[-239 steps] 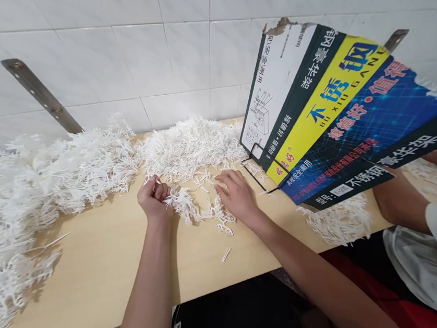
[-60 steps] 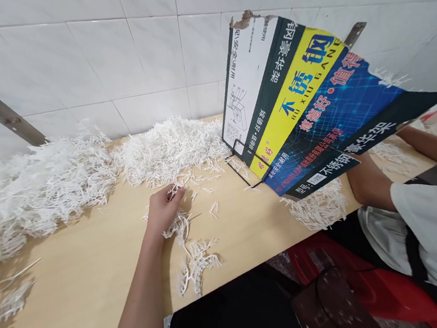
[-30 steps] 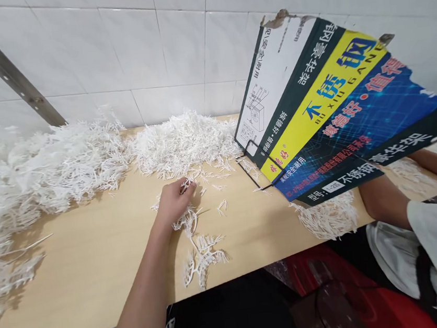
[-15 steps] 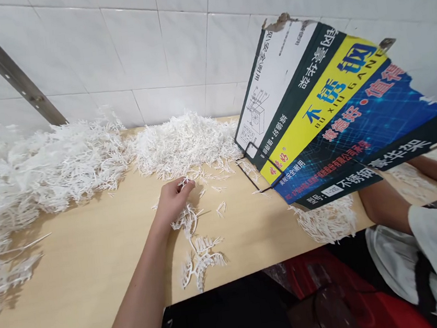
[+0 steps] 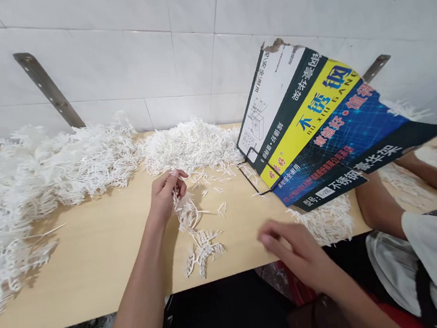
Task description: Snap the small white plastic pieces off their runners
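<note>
My left hand [image 5: 168,192] is closed, with thumb and fingers pinched around the upper end of a white plastic branching sprig [image 5: 188,215]. The sprig trails down over the tabletop, and its lower forked piece [image 5: 203,250] lies flat on the wood. My right hand [image 5: 291,250] is over the table's front edge, to the right of the sprig and apart from it. Its fingers are bent and smeared by motion, so their grip cannot be made out. Small loose white bits [image 5: 222,208] lie between the two hands.
A heap of white sprigs [image 5: 57,166] covers the left; a smaller pile of white bits [image 5: 195,145] stands against the tiled wall [image 5: 190,56]. A printed cardboard sheet [image 5: 317,131] with a black wire frame [image 5: 248,179] stands at right. Beyond it is another person's arm [image 5: 379,206].
My right hand has come into view from the lower right. The left hand has shifted slightly and still pinches the sprig. The whole view has tilted a little.
</note>
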Tool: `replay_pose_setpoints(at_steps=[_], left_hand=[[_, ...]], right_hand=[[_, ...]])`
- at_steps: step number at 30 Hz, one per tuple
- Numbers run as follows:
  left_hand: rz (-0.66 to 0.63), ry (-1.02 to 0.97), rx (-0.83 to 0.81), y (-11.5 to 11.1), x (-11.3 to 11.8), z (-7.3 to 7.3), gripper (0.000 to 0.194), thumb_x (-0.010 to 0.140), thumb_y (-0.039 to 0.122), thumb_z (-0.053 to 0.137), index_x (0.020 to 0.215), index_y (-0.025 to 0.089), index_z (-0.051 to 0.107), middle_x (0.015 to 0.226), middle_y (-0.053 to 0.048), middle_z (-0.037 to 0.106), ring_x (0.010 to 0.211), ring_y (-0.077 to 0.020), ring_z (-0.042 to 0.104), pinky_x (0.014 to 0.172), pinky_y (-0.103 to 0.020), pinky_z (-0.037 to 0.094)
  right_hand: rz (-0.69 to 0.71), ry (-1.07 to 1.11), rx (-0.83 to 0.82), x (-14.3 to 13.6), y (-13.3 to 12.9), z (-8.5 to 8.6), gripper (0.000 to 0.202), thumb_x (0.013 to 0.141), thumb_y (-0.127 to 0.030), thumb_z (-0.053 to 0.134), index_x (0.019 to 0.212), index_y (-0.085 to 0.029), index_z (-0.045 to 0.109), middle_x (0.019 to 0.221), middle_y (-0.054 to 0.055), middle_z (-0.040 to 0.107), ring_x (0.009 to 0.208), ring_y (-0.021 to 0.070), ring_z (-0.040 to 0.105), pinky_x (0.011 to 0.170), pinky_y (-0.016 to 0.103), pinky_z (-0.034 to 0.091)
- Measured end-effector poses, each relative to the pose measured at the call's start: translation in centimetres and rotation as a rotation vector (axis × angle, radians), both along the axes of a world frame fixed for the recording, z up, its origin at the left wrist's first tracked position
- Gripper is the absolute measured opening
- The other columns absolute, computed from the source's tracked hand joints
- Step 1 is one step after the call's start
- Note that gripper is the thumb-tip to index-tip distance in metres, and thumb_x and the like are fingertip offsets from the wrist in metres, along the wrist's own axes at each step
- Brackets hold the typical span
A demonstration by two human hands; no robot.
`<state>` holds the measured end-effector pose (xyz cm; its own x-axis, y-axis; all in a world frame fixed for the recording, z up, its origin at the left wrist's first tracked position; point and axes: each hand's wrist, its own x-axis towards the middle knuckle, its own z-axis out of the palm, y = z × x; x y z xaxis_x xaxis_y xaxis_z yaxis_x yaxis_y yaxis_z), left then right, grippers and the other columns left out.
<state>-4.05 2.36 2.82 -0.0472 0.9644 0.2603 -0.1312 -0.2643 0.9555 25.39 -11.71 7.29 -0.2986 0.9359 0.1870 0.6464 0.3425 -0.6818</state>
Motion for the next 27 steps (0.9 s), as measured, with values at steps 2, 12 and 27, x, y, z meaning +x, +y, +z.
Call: replay_pose_setpoints(at_steps=[2, 12, 27], left_hand=[[0.06, -0.072, 0.067, -0.4, 0.4, 0.1, 0.043, 0.095, 0.057, 0.061, 0.099, 0.016, 0.071, 0.067, -0.003, 0.065, 0.05, -0.0122, 0.054, 0.047, -0.025, 0.041], [0.226, 0.076, 0.232, -0.4, -0.4, -0.3, 0.045, 0.097, 0.054, 0.063, 0.123, 0.019, 0.074, 0.124, -0.015, 0.073, 0.106, -0.026, 0.071, 0.087, -0.037, 0.058], [0.109, 0.316, 0.042, 0.2, 0.5, -0.2, 0.041, 0.08, 0.027, 0.071, 0.121, 0.022, 0.071, 0.132, -0.007, 0.071, 0.122, -0.0292, 0.062, 0.097, -0.037, 0.05]], right_hand=[[0.005, 0.092, 0.123, -4.2, 4.8, -0.1, 0.016, 0.098, -0.04, 0.061, 0.101, -0.026, 0.067, 0.093, 0.003, 0.073, 0.08, 0.019, 0.067, 0.069, 0.03, 0.051], [-0.001, 0.447, 0.087, -13.4, 14.3, -6.5, 0.022, 0.095, -0.033, 0.061, 0.099, -0.02, 0.078, 0.093, 0.006, 0.081, 0.075, 0.0194, 0.073, 0.074, 0.03, 0.056], [-0.026, 1.101, -0.278, -11.9, 15.3, -5.9, 0.026, 0.08, -0.04, 0.076, 0.09, -0.019, 0.066, 0.063, -0.003, 0.068, 0.046, 0.0141, 0.062, 0.05, 0.026, 0.051]])
